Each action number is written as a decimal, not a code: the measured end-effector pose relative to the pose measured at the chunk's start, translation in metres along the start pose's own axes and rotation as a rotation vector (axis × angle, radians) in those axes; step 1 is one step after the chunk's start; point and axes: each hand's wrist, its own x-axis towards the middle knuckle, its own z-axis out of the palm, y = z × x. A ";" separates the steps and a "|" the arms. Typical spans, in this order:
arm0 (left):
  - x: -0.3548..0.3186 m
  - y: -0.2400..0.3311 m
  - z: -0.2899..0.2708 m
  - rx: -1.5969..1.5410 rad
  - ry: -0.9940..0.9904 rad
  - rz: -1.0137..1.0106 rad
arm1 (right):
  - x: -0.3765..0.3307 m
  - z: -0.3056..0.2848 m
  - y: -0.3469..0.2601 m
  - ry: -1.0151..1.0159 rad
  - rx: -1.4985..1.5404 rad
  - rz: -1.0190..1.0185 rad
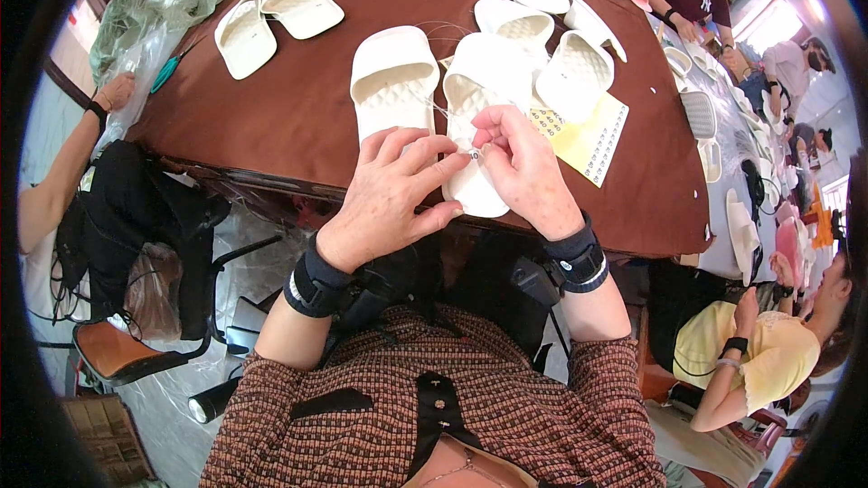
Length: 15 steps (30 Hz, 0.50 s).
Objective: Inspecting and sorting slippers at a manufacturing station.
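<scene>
At frame centre I see the white slipper (476,192), its length running up the frame, the right hand (532,173) over its right edge. Right thumb and left hand (384,188) forefinger meet around a small label (474,154); whether pinched, I cannot tell.

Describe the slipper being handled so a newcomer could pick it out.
On the brown-covered table, find the two nearest white slippers. Take the right slipper, just left of the yellow sticker sheet. Unlike its neighbours, it has the left hand and right hand together over its sole, fingertips close.
</scene>
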 end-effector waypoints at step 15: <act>0.001 0.002 0.002 0.017 -0.002 -0.025 | -0.019 0.000 -0.003 0.057 -0.339 -0.341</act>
